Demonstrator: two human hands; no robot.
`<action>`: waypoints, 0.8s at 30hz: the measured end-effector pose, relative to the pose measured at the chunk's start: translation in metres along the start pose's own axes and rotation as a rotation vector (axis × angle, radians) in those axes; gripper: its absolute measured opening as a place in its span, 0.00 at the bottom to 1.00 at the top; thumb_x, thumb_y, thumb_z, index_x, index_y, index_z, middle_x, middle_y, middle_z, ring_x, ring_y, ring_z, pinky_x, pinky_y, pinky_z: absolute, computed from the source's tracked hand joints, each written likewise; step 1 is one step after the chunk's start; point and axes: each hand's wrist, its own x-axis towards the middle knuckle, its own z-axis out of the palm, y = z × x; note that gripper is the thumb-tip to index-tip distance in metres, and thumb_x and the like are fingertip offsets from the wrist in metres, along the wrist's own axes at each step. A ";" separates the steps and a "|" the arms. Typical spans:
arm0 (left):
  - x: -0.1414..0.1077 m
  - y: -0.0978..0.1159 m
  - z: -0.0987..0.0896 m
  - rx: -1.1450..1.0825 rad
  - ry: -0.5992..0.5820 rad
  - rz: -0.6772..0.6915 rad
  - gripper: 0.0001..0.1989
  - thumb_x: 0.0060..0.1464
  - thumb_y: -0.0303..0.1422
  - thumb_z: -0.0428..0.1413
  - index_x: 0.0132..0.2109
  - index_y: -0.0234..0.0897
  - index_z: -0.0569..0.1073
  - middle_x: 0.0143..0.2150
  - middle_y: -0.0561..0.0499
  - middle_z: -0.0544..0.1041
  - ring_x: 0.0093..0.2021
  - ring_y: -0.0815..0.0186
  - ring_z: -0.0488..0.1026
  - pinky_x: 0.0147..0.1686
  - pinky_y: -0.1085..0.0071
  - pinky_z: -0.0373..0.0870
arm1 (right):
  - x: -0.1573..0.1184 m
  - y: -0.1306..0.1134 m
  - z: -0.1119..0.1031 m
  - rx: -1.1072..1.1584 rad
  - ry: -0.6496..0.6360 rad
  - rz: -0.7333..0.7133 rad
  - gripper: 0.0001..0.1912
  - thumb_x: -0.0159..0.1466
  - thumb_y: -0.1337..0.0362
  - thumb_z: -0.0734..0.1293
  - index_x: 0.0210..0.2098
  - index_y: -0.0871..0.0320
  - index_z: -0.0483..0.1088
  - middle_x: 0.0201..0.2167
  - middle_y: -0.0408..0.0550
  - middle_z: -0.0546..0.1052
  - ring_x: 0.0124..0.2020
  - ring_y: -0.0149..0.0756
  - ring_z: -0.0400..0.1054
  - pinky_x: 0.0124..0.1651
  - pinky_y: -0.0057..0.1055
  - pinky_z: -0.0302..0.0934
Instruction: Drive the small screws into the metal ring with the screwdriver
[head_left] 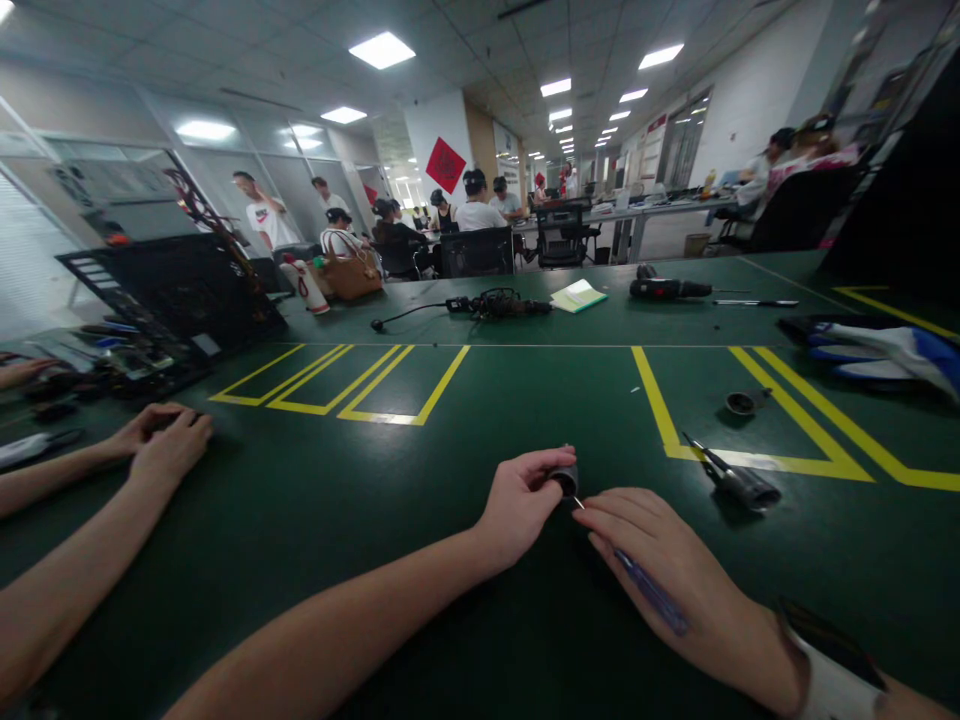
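Note:
Near the middle of the green table, my left hand (523,505) is closed on a small dark cylindrical part (564,481), whose hollow end faces me. My right hand (660,565), with a watch on its wrist, is closed on a screwdriver (651,590) with a translucent purple handle. The thin metal shaft points up and left, and its tip is at the rim of the cylindrical part. A grey tool-like part (746,487) lies on the yellow tape to the right, with a small round metal part (740,403) beyond it.
Another person's hands (169,440) are at the left. Further back lie a cable bundle (499,304), a notepad (579,296), a black power tool (667,287) and a pen (756,303). Blue and white gloves (885,350) lie at the right. Seated people are beyond the table.

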 end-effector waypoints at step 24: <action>0.002 0.004 -0.005 -0.082 0.039 -0.126 0.17 0.47 0.20 0.55 0.44 0.36 0.77 0.49 0.45 0.76 0.49 0.59 0.72 0.52 0.56 0.68 | 0.009 0.014 -0.006 0.634 0.296 0.890 0.16 0.60 0.53 0.61 0.23 0.57 0.68 0.18 0.43 0.68 0.21 0.34 0.62 0.25 0.32 0.58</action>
